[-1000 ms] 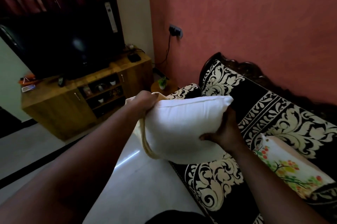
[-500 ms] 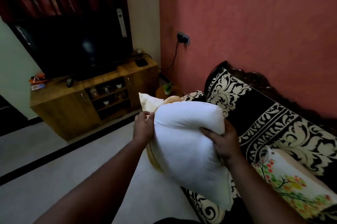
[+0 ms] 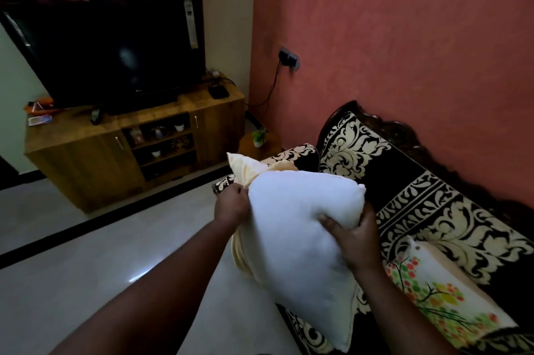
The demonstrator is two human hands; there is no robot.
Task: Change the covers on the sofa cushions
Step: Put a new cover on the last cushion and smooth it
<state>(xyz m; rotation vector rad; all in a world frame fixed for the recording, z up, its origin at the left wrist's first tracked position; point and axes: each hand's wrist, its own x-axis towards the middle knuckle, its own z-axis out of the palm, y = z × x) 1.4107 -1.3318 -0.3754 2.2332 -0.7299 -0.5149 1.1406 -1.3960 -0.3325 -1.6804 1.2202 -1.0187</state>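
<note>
A plain white cushion insert (image 3: 297,242) hangs in the air in front of me, over the sofa's front edge. A pale yellow cover (image 3: 244,169) is bunched at its far left end and down its left side. My left hand (image 3: 231,204) grips the bunched cover at the insert's upper left. My right hand (image 3: 354,239) clamps the insert's right side, fingers pressed into the filling. A second cushion with a floral cover (image 3: 445,299) lies on the sofa seat to the right.
The black-and-cream patterned sofa (image 3: 433,201) runs along the red wall on the right. A wooden TV cabinet (image 3: 86,158) with a dark television (image 3: 115,51) stands at the back left. A small round side table with a plant (image 3: 260,138) sits by the sofa arm. Pale tiled floor (image 3: 101,268) lies below.
The insert has swung from lying level to hanging down and nearer to me. More yellow cover now shows bunched at its far end. Both hands kept their grip.
</note>
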